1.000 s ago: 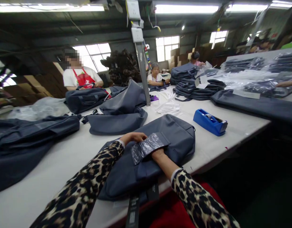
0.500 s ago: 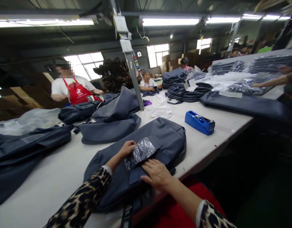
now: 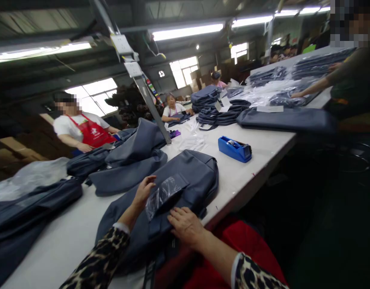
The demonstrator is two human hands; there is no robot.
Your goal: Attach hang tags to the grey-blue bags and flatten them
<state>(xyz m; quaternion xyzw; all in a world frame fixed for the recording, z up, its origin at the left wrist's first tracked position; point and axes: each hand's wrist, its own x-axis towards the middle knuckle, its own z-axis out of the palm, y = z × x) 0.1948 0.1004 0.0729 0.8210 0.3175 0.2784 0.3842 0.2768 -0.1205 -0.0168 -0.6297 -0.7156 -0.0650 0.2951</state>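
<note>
A dark blue-grey bag lies flat on the white table in front of me. Crinkled clear plastic covers a flat strip across the bag's middle. My left hand is at the plastic's upper left edge, fingers loosely bent and apart; whether they touch it is hard to tell. On the near side of the plastic, my right hand rests palm down on the bag with its fingers stretched out. A dark strap hangs down at the bag's near end.
A blue tape dispenser stands right of the bag. More dark bags lie to the left, and stacked bags sit farther back. A metal post rises from the table. Co-workers stand or sit around it, one wearing a red apron.
My left hand has loosened its fingers at the plastic and lifted slightly. My right hand stays on the bag, fingers still extended. The view has turned a little to the right.
</note>
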